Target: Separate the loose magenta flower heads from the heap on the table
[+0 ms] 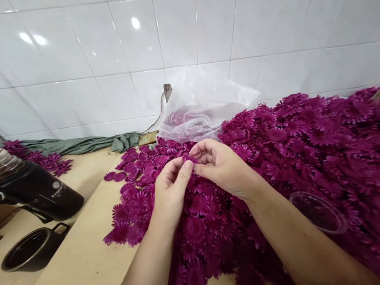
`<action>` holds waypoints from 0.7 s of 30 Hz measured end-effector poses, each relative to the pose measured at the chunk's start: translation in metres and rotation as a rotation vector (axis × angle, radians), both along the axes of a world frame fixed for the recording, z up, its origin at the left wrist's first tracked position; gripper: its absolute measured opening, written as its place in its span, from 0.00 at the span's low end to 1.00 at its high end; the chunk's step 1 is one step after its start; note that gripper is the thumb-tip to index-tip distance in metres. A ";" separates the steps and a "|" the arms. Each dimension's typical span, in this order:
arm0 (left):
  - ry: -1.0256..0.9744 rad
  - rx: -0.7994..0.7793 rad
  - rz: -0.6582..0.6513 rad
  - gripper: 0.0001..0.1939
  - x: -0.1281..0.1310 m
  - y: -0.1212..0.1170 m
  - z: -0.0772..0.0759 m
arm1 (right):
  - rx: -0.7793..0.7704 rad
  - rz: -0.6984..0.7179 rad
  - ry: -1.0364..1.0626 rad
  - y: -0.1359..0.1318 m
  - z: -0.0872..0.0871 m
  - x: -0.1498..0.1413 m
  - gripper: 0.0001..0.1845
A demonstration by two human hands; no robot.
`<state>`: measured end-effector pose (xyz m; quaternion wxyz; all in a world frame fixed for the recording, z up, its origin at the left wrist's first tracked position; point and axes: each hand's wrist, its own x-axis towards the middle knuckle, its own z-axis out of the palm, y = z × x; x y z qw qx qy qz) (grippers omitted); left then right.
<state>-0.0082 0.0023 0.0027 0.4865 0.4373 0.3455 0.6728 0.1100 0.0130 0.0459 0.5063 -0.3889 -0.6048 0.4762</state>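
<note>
In the head view, the person's left hand and right hand meet above a wide heap of magenta fabric flower petals that covers most of the pale wooden tabletop. The fingertips of both hands are pressed together on one small magenta petal piece, held just above the heap between the two thumbs and forefingers. How many layers are in the pinch is hard to tell, since the piece is mostly hidden by the fingers.

Behind the hands, against the white tiled wall, lies a crumpled clear plastic bag with more magenta petals showing through it. A transparent plastic cup sits sunk in the heap, just beside the right forearm.

On the left, well apart from the hands, a black insulated flask lies tilted on its side, and a black mug with a handle stands below it. A folded grey-green cloth runs along the foot of the wall, with a smaller scatter of magenta petals near it.
</note>
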 end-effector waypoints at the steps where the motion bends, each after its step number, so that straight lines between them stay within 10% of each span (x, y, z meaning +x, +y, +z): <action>1: -0.007 -0.008 -0.033 0.14 0.001 -0.001 0.001 | 0.019 0.010 -0.018 0.000 -0.001 0.000 0.13; 21: -0.019 -0.149 -0.044 0.19 -0.003 0.003 0.002 | 0.174 0.048 -0.271 -0.003 -0.002 0.010 0.11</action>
